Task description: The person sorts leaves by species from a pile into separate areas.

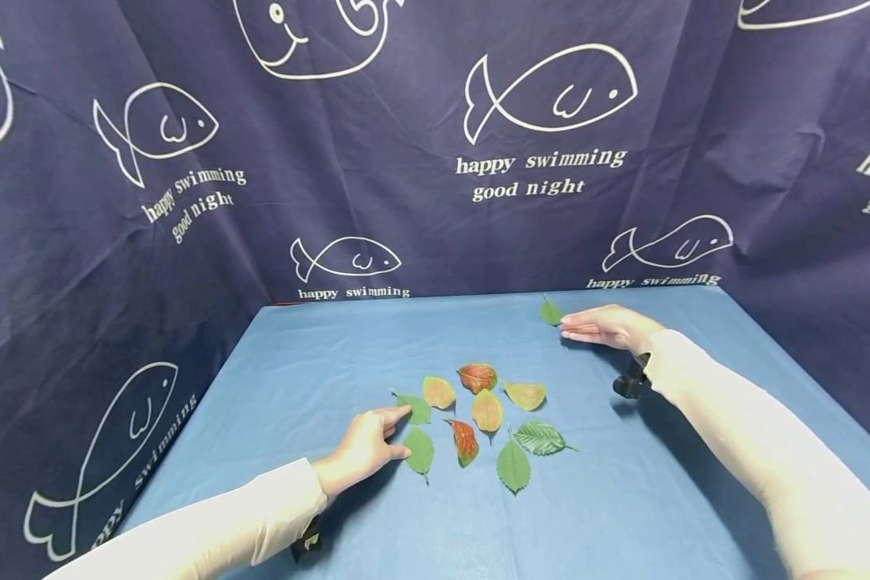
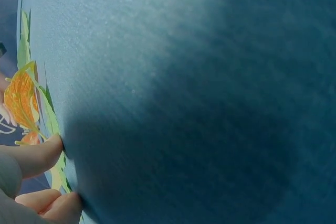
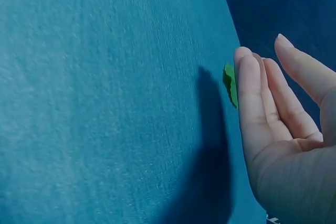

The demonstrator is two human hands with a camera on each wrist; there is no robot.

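Observation:
My left hand is low over the blue cloth at the left of a group of leaves. Its index fingertip touches a green leaf, and the thumb tip meets the edge of a second green leaf just below. In the left wrist view, thumb and fingers stand apart. Toward the back right, my right hand has straight fingers, with the tips beside a lone green leaf. The right wrist view shows nothing gripped in that hand; part of the green leaf shows behind its fingers.
Red-orange leaves, yellow leaves and more green leaves lie spread at the middle of the blue cloth. Dark blue curtains with white fish prints rise behind and at both sides of the table.

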